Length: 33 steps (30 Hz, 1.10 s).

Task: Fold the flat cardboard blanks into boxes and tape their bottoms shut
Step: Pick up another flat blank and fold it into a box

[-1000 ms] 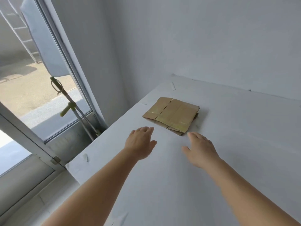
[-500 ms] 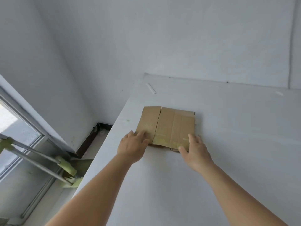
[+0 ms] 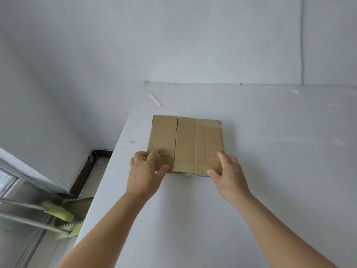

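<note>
While spread, both hands (image 3: 146,171) touch cardboard blank (image 3: 193,144).

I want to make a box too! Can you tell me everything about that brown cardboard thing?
The cardboard blank is brown, creased and still folded flat, with a slit between two flaps and shiny tape strips. It lies on the white table near its left edge. The left hand and right hand touch its near corners, fingers on top.

cardboard blank (image 3: 185,145) flat on table (image 3: 270,171), hands at near edge, L (image 3: 145,175) & R (image 3: 229,176)
</note>
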Each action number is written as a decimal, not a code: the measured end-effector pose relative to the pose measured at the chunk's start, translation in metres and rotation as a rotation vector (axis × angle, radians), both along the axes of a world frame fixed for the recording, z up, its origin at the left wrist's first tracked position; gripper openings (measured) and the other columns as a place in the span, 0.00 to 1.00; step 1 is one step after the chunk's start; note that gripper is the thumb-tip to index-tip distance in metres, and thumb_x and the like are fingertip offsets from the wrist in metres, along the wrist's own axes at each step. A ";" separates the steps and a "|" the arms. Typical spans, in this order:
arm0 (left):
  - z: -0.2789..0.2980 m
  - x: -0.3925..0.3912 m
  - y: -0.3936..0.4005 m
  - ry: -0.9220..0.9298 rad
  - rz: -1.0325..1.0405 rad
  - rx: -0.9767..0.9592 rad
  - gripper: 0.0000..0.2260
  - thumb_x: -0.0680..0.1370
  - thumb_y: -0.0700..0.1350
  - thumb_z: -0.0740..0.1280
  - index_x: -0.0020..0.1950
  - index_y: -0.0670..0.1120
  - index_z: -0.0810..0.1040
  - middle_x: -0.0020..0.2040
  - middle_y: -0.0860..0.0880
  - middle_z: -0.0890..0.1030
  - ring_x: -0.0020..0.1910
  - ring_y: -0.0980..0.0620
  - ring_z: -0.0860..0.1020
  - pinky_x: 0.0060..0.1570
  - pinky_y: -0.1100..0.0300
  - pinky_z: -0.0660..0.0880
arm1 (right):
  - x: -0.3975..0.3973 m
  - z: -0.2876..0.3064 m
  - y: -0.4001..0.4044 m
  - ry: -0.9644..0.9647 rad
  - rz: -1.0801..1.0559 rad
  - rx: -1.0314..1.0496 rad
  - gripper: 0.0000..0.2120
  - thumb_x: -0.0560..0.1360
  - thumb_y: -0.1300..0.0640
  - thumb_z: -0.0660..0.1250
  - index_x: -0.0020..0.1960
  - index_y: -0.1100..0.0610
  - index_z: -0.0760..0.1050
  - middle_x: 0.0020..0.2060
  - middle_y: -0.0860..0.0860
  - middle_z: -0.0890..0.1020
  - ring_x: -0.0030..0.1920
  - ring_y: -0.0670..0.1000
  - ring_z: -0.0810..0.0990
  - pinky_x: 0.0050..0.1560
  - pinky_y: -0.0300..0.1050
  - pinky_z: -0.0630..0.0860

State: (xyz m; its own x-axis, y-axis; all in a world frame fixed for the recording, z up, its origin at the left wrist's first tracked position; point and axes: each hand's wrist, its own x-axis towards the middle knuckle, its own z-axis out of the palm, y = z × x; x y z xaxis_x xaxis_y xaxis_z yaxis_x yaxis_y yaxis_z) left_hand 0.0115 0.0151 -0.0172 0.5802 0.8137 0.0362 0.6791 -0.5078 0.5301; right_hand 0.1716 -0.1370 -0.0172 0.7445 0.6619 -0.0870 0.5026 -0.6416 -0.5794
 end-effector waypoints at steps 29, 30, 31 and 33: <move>0.045 0.158 -0.477 -0.087 -0.557 -0.013 0.27 0.75 0.57 0.68 0.73 0.55 0.66 0.63 0.45 0.65 0.66 0.45 0.64 0.62 0.56 0.68 | 0.079 0.064 -0.539 -0.069 -0.467 -0.030 0.29 0.78 0.51 0.63 0.76 0.53 0.57 0.74 0.51 0.59 0.72 0.52 0.60 0.67 0.47 0.64; 0.045 0.166 -0.492 -0.091 -0.582 -0.015 0.27 0.75 0.57 0.68 0.73 0.55 0.66 0.63 0.45 0.65 0.66 0.45 0.64 0.62 0.57 0.68 | 0.083 0.064 -0.555 -0.067 -0.488 -0.029 0.29 0.78 0.51 0.62 0.76 0.53 0.56 0.74 0.51 0.59 0.72 0.52 0.60 0.67 0.47 0.64; 0.046 0.175 -0.507 -0.093 -0.606 -0.016 0.27 0.75 0.57 0.67 0.73 0.55 0.66 0.64 0.45 0.65 0.66 0.45 0.64 0.61 0.57 0.68 | 0.087 0.065 -0.571 -0.068 -0.509 -0.025 0.29 0.78 0.51 0.62 0.76 0.54 0.56 0.74 0.52 0.59 0.72 0.53 0.60 0.68 0.47 0.64; 0.048 0.194 -0.533 -0.089 -0.647 -0.018 0.27 0.75 0.57 0.67 0.73 0.55 0.66 0.64 0.45 0.65 0.66 0.45 0.64 0.61 0.57 0.68 | 0.097 0.066 -0.599 -0.063 -0.552 -0.013 0.29 0.78 0.52 0.62 0.76 0.54 0.57 0.74 0.52 0.59 0.72 0.53 0.59 0.69 0.47 0.62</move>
State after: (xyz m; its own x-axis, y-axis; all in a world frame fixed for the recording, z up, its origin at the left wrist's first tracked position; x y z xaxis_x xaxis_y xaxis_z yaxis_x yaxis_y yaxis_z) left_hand 0.2055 -0.5177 0.0305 0.9485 0.3018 0.0963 0.1923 -0.7900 0.5822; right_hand 0.2688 -0.7363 0.0491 0.9845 0.1713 -0.0369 0.1233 -0.8265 -0.5492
